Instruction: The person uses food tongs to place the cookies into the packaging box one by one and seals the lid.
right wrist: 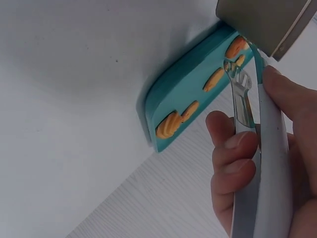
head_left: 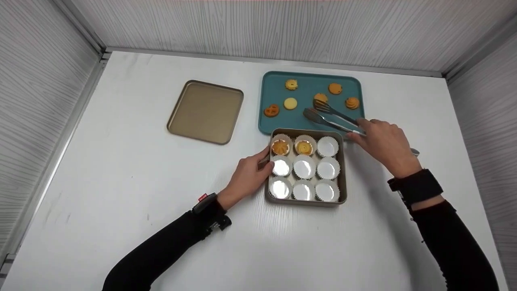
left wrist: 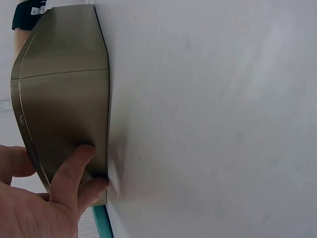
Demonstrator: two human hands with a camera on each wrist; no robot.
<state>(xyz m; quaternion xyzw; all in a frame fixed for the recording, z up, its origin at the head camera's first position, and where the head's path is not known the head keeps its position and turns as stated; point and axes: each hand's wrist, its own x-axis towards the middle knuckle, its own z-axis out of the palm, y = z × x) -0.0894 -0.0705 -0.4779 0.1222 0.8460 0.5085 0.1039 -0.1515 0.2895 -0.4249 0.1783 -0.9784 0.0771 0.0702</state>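
Observation:
My left hand (head_left: 251,174) grips the left wall of a square gold tin (left wrist: 64,114), thumb over the rim and fingers against the outside. White paper cups (head_left: 304,167) fill the tin in rows. A brown cookie (head_left: 280,147) lies in the back left cup and a yellow ring cookie (head_left: 305,147) in the back middle one. In my right hand (head_left: 385,143) I hold tongs (right wrist: 275,148) by their pale handles. Their slotted tips are spread over a teal tray (head_left: 311,83), one overlapping a round orange-brown cookie (head_left: 320,97) in the head view.
Other cookies on the tray are a pretzel (head_left: 272,110), a pale round one (head_left: 290,104), a yellow ring (head_left: 291,84), a brown one (head_left: 335,88) and a swirl (head_left: 352,103). A flat gold lid or tray (head_left: 206,111) lies to the left. Panel walls bound the white table (head_left: 141,173).

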